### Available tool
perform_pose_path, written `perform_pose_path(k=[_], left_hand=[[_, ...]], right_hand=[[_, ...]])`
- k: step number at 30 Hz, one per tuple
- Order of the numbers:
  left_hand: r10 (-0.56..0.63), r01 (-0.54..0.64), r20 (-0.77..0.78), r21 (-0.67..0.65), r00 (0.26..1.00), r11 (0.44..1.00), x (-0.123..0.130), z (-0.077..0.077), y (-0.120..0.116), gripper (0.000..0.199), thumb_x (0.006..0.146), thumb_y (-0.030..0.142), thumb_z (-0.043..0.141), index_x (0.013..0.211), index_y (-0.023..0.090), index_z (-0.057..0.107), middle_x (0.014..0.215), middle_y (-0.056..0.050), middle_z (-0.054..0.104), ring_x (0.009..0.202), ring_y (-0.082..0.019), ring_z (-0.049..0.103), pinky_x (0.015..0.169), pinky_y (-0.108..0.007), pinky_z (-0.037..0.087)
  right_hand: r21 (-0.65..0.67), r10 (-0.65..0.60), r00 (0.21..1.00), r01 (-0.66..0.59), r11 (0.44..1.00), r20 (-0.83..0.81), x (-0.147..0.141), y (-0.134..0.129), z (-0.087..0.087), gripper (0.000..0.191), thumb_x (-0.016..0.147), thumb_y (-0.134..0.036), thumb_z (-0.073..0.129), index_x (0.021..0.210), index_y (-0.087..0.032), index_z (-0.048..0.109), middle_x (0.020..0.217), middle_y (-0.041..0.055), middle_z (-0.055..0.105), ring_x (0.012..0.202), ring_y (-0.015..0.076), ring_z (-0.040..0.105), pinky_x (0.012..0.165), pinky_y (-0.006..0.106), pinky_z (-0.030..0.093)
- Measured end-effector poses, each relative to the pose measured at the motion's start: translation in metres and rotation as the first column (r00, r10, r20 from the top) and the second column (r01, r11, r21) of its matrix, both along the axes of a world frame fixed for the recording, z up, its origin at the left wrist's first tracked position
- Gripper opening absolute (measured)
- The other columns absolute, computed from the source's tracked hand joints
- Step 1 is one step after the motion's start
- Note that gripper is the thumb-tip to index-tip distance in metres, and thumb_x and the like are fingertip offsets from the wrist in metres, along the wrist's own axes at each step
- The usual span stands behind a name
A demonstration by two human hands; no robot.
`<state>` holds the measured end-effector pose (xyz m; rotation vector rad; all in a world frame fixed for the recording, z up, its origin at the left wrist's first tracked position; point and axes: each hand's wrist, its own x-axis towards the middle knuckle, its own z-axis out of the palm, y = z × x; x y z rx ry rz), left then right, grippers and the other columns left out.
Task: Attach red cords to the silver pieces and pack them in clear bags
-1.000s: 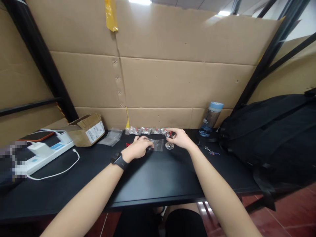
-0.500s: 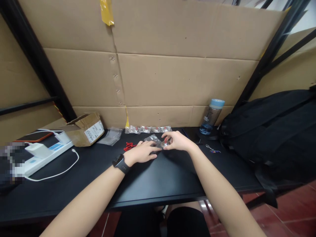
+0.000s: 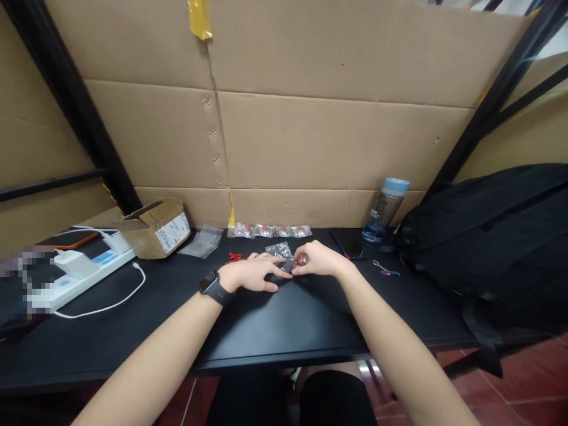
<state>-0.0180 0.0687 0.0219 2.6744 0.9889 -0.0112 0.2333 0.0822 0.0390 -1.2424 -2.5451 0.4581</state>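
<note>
Clear crinkled plastic bag pinched by left hand and right hand, fingers closed.

No text is legible: the white label on the cardboard box and the print on the water bottle are too small to read.

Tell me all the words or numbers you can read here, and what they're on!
None can be read.
Cardboard box: white label with dark print, too small to read.
Water bottle: small dark mark on its side, too blurred to read.
Power strip: blue patch, no legible text.
Watch on the left wrist: dark face, nothing legible.
</note>
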Motion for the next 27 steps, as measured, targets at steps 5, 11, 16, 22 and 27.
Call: perform_pose_path(k=[5, 11, 16, 22, 27], left_hand=[[0.024, -0.024, -0.003, -0.044, 1.0, 0.999, 0.001, -0.001, 0.0, 0.052, 0.085, 0.043, 0.068, 0.135, 0.054, 0.056, 0.165, 0.006, 0.027, 0.152, -0.037, 0.021, 0.115, -0.066, 0.02], [0.035, -0.038, -0.035, -0.068, 0.999, 0.997, 0.005, 0.005, -0.005, 0.055, 0.087, 0.041, 0.066, 0.138, 0.056, 0.052, 0.166, 0.003, 0.024, 0.151, -0.039, 0.023, 0.113, -0.07, 0.021], [0.033, -0.037, -0.055, -0.078, 0.998, 0.996, 0.007, 0.009, -0.009, 0.056, 0.088, 0.039, 0.065, 0.139, 0.057, 0.05, 0.168, 0.005, 0.018, 0.152, -0.04, 0.019, 0.112, -0.073, 0.019], [0.082, -0.089, -0.086, -0.082, 0.993, 0.993, 0.007, 0.005, -0.009, 0.06, 0.086, 0.041, 0.066, 0.14, 0.059, 0.047, 0.169, 0.007, 0.008, 0.154, -0.042, 0.004, 0.112, -0.075, 0.015], [0.16, -0.174, -0.158, -0.076, 0.974, 0.982, 0.011, 0.005, -0.014, 0.061, 0.088, 0.041, 0.063, 0.145, 0.053, 0.044, 0.168, 0.002, 0.007, 0.153, -0.043, 0.0, 0.112, -0.076, 0.013]], right_hand=[[-0.045, 0.023, 0.996, -0.027, 0.999, -0.081, -0.002, 0.001, -0.003, 0.041, 0.067, -0.034, 0.085, 0.104, -0.02, 0.076, 0.08, 0.0021, 0.074, 0.07, 0.0168, 0.067, 0.065, 0.024, 0.047], [-0.166, 0.084, 0.972, -0.122, 0.979, -0.219, -0.005, 0.003, -0.01, 0.038, 0.069, -0.018, 0.08, 0.106, -0.019, 0.074, 0.086, 0.0021, 0.074, 0.07, 0.0148, 0.068, 0.066, 0.023, 0.051], [-0.067, 0.004, 0.982, -0.017, 0.998, -0.191, -0.012, 0.008, -0.02, 0.042, 0.071, -0.017, 0.081, 0.111, -0.019, 0.07, 0.085, 0.001, 0.071, 0.069, 0.0132, 0.065, 0.064, 0.022, 0.046], [0.191, -0.2, 0.979, 0.201, 0.961, -0.026, -0.026, 0.004, -0.023, 0.046, 0.071, -0.04, 0.086, 0.112, -0.028, 0.068, 0.092, 0.001, 0.071, 0.082, 0.0183, 0.065, 0.062, 0.024, 0.037], [0.211, -0.254, 0.967, 0.252, 0.944, -0.015, -0.039, 0.002, -0.028, 0.04, 0.079, -0.035, 0.08, 0.115, -0.028, 0.064, 0.091, 0.0004, 0.072, 0.081, 0.0173, 0.066, 0.061, 0.024, 0.034]])
